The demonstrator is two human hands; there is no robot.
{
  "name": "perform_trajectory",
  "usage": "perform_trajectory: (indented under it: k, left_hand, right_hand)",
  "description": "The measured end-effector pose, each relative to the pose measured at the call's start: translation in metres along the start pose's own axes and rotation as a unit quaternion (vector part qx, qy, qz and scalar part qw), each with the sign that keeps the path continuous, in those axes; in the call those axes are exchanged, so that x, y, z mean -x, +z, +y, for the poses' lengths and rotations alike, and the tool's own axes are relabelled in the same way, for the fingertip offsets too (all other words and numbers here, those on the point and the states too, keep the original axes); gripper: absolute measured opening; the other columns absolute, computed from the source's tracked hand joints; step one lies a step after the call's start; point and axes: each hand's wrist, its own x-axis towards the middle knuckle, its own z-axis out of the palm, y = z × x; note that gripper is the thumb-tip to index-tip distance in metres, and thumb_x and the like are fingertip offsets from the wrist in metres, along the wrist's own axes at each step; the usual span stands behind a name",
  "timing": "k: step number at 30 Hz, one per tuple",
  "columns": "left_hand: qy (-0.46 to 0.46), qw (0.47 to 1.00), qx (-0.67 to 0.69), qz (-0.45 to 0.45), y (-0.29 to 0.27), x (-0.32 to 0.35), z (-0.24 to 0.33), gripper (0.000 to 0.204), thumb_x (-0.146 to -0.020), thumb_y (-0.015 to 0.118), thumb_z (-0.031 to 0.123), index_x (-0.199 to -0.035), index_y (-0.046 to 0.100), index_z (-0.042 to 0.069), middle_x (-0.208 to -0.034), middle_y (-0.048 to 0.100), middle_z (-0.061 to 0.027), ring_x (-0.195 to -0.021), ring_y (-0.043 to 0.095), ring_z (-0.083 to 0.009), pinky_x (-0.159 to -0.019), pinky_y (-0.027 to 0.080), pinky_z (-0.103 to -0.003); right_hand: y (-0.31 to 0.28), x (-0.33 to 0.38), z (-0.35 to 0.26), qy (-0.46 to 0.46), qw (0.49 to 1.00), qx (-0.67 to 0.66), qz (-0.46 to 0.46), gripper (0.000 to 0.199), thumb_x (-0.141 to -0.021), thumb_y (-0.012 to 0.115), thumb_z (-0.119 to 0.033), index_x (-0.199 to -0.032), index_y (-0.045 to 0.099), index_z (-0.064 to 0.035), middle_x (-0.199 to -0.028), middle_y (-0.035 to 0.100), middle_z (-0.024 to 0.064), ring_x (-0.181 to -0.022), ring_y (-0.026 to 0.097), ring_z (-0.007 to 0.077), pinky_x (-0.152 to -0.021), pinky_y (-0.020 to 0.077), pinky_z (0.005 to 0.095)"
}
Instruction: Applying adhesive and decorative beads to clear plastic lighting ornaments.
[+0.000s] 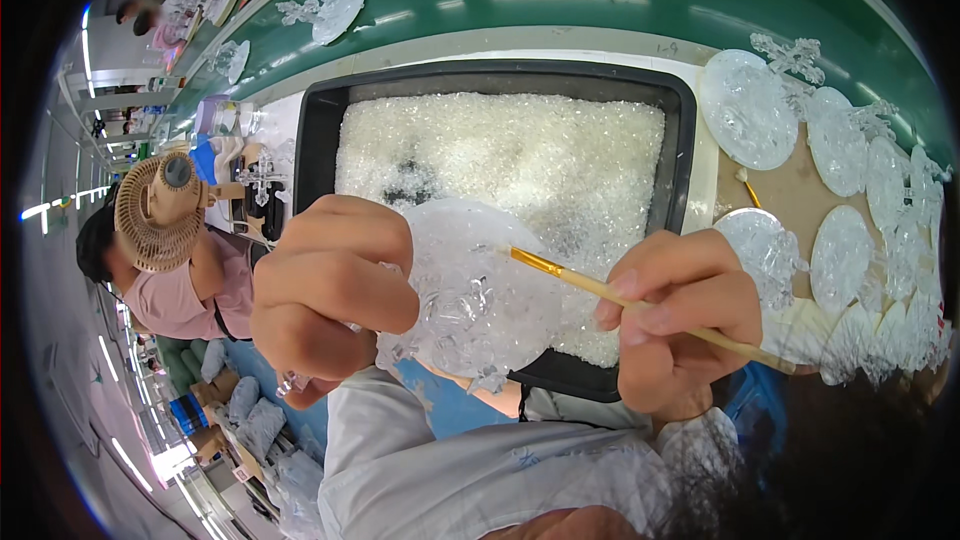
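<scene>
My left hand [335, 290] is closed on a clear plastic ornament [475, 290] with a frosted round disc, held over the near part of a black tray [685, 170]. Between the thumb and fingers of my right hand [685, 315] is a slim paintbrush [590, 285] with a pale wooden handle and a gold ferrule. Its tip touches or nearly touches the disc's upper right face. White, glittery granules [500, 140] fill the tray behind the ornament. Part of what my left fingers grip is hidden by the hand itself.
Several similar clear ornaments [750, 110] stand on a brown board at the right, with another brush [748, 190] among them. Beyond the tray runs a green surface [560, 10] carrying another ornament [338, 12]. At the left are a tan fan [160, 215] and a person in pink [200, 290].
</scene>
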Motion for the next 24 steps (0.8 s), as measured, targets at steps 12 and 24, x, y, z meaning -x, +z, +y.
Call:
perform_trajectory:
  k: [12, 24]
  left_hand:
    - [-0.002, 1.0, 0.016, 0.023, -0.003, 0.002, 0.002, 0.028, -0.092, 0.058, 0.037, -0.082, 0.045, 0.015, -0.09, 0.056, -0.0066, -0.055, 0.047, -0.0217, -0.042, 0.039, -0.034]
    - [0.03, 0.993, 0.051, 0.103, -0.002, 0.007, 0.0, 0.026, -0.094, 0.054, 0.033, -0.083, 0.046, 0.01, -0.084, 0.056, -0.0132, -0.051, 0.043, -0.0198, -0.04, 0.035, -0.031]
  right_hand:
    - [-0.009, 0.01, -0.006, 0.002, 0.995, -0.096, 0.02, 0.022, -0.077, 0.067, 0.004, -0.094, 0.055, -0.0046, -0.1, 0.058, 0.0181, -0.065, 0.06, 0.017, -0.057, 0.0535, 0.0271]
    - [-0.004, 0.008, -0.006, -0.007, 0.998, -0.039, 0.051, 0.02, -0.066, 0.063, 0.006, -0.083, 0.06, -0.0032, -0.083, 0.063, 0.0163, -0.061, 0.06, 0.0145, -0.053, 0.0513, 0.0229]
